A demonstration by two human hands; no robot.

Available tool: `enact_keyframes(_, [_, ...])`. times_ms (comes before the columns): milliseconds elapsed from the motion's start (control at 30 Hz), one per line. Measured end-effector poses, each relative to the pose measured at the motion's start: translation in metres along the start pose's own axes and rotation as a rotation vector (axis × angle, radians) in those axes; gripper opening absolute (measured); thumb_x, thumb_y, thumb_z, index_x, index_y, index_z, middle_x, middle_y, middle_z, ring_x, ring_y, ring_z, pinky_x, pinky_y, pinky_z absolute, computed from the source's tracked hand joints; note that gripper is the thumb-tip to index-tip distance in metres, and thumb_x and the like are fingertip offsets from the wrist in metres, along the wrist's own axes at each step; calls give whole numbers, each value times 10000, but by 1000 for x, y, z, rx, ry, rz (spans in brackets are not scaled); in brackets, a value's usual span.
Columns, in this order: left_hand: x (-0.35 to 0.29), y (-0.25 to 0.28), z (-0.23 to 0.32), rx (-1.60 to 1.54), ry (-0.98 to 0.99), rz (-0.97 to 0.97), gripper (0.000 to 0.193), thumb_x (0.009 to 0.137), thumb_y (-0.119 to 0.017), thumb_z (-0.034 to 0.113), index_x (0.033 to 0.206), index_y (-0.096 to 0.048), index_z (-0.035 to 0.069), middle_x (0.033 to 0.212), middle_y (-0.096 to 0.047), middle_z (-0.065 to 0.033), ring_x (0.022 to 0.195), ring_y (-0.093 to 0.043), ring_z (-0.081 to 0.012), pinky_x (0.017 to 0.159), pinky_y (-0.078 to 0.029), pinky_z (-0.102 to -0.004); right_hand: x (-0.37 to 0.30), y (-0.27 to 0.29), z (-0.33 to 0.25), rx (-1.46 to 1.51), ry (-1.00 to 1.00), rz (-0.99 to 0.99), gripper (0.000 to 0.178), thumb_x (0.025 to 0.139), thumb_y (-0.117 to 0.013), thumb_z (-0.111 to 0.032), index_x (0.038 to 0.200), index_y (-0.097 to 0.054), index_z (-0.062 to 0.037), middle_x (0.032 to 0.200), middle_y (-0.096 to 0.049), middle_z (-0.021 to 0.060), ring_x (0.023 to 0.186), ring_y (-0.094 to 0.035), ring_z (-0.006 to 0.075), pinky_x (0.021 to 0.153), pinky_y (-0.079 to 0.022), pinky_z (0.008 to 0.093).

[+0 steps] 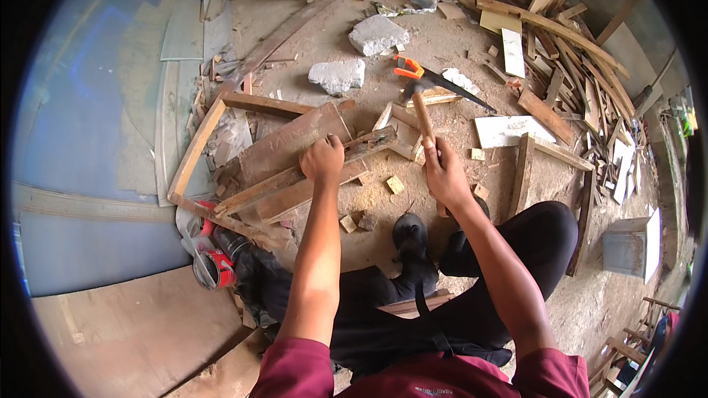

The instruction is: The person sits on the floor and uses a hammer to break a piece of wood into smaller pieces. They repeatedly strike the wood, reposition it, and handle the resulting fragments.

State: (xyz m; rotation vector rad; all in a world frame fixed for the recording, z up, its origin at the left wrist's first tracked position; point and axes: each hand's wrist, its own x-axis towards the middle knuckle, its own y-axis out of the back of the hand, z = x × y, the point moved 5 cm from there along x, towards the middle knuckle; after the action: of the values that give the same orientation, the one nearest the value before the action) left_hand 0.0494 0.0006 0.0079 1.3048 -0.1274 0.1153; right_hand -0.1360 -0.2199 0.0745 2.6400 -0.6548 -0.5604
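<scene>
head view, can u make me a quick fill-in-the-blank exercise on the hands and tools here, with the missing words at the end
1. The right hand has its fingers wrapped around the wooden handle of a ____.
2. Closed over the weathered plank is the person's ____.
3. The handsaw lying beyond the person's feet has a grip that is mostly bright ____ in color.

Missing words: hammer; left hand; orange.

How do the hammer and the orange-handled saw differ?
The hammer is gripped in the right hand; the saw lies unheld. The hammer's handle is wood-coloured; the saw's is mainly orange. The hammer has a compact head, while the saw has a long, thin blade. Both are hand tools.
</scene>
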Motion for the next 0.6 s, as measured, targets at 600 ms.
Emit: enact_keyframes(600, [2,2,0,9,-32,24,476,916,-484,406,752,-736,38,773,-703,-226,720,-693,-394,721,-538,-493,4,13,-2,-83,-16,50,389,1049,-452,-348,1004,-497,36,811,-619,340,791,-617,527,679,-463,535])
